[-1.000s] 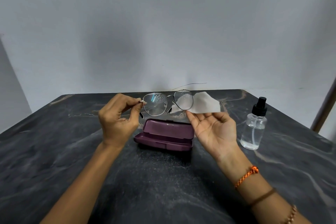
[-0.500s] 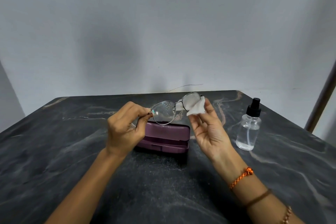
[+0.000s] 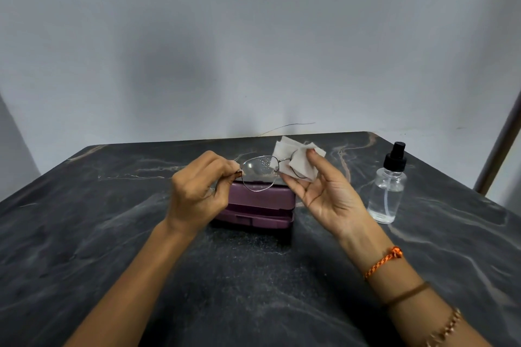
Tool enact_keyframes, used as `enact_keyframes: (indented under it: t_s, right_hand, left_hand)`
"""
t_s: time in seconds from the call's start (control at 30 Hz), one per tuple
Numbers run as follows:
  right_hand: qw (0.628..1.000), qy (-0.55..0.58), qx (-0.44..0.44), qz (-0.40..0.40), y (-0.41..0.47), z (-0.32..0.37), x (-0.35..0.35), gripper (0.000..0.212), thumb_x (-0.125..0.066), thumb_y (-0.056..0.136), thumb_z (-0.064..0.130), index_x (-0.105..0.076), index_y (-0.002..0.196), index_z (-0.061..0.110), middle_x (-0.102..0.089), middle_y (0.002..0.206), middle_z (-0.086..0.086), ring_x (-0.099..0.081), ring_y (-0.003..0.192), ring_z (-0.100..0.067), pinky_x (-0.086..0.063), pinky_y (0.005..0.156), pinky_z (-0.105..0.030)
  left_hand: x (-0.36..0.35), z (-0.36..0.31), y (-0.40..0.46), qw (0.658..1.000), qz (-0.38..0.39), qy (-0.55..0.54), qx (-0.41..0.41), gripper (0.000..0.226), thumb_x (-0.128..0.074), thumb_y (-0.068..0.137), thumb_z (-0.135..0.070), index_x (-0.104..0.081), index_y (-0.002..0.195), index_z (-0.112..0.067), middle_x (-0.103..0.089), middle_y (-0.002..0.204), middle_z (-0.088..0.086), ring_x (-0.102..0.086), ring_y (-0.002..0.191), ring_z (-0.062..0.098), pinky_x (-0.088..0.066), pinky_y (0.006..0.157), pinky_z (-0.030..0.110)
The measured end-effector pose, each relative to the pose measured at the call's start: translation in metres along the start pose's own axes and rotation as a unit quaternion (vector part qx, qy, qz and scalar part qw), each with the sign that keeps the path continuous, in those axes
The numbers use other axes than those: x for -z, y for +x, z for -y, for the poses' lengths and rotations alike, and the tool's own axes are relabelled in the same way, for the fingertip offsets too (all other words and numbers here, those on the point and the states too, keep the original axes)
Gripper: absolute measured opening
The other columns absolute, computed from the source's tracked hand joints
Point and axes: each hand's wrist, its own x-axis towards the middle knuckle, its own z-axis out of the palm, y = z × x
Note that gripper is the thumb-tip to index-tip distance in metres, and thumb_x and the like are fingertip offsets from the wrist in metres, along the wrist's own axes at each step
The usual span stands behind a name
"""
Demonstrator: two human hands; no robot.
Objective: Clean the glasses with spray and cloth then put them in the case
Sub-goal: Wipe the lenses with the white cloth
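Observation:
Thin metal-framed glasses [image 3: 258,175] hang in the air above the purple case [image 3: 260,205]. My left hand [image 3: 198,194] pinches their left end at the hinge. Droplets speckle the left lens. My right hand [image 3: 324,191] holds a white cloth [image 3: 298,160] folded over the right lens, thumb and fingers pressing it from both sides. The right lens is hidden by the cloth. The case rests shut on the dark marble table [image 3: 112,234], partly behind both hands.
A clear spray bottle [image 3: 388,191] with a black nozzle stands upright to the right of my right hand. A grey wall rises behind the table's far edge. A wooden post [image 3: 499,155] leans at the far right.
The case, open one second ago, now rests shut. My right hand has wrapped the cloth over the right lens. Both hands have shifted slightly with the glasses.

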Motion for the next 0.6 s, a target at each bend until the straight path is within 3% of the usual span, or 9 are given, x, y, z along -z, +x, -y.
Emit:
enact_keyframes:
  t_s: [0.1,0.2,0.27,0.43,0.6]
  right_hand:
    - [0.995,-0.087,-0.036,-0.009,0.0017,0.0018,0.0054,0.013,-0.056,0.083,0.021,-0.06,0.096,0.017,-0.075,0.076,-0.002,-0.072,0.07,-0.018,-0.057,0.073,-0.034]
    - [0.989,-0.13,-0.063,-0.012,0.0021,0.0034,0.0064,0.02,-0.062,0.071,0.027,-0.063,0.09,0.023,-0.075,0.074,0.002,-0.071,0.067,-0.014,-0.056,0.064,-0.028]
    - [0.991,-0.114,-0.062,-0.015,0.0021,0.0038,0.0058,0.022,-0.063,0.065,0.022,-0.063,0.087,0.018,-0.075,0.069,0.0,-0.071,0.063,-0.014,-0.057,0.061,-0.026]
    - [0.999,-0.001,-0.039,-0.022,0.0005,0.0055,0.0032,0.01,-0.053,0.079,-0.004,-0.061,0.082,0.002,-0.073,0.063,-0.008,-0.071,0.059,-0.015,-0.058,0.059,-0.029]
    - [1.0,0.025,-0.013,0.0,-0.0013,0.0057,0.0012,0.025,-0.06,0.059,-0.003,-0.062,0.084,0.003,-0.074,0.067,-0.009,-0.072,0.063,-0.016,-0.059,0.063,-0.029]
  left_hand:
    - [0.0012,0.001,0.0005,1.0,-0.009,0.001,0.005,0.012,-0.064,0.071,0.007,-0.061,0.06,0.008,-0.064,0.06,0.019,-0.056,0.065,0.014,-0.049,0.062,0.017]
    - [0.0021,0.002,0.001,1.0,-0.014,0.008,0.01,0.011,-0.066,0.07,0.01,-0.062,0.06,0.008,-0.065,0.06,0.018,-0.055,0.064,0.013,-0.046,0.064,0.012]
    - [0.0024,0.0028,0.0009,1.0,-0.015,0.012,0.013,0.01,-0.068,0.068,0.011,-0.062,0.059,0.009,-0.064,0.059,0.018,-0.054,0.064,0.012,-0.046,0.063,0.012]
    - [0.0028,0.0026,0.0015,1.0,-0.012,0.016,0.016,0.01,-0.069,0.067,0.01,-0.062,0.059,0.009,-0.064,0.059,0.017,-0.054,0.063,0.012,-0.046,0.062,0.013]
    - [0.0036,0.0015,0.0025,1.0,-0.008,0.012,0.017,0.01,-0.069,0.067,0.01,-0.062,0.06,0.009,-0.065,0.059,0.018,-0.054,0.063,0.013,-0.047,0.063,0.012]
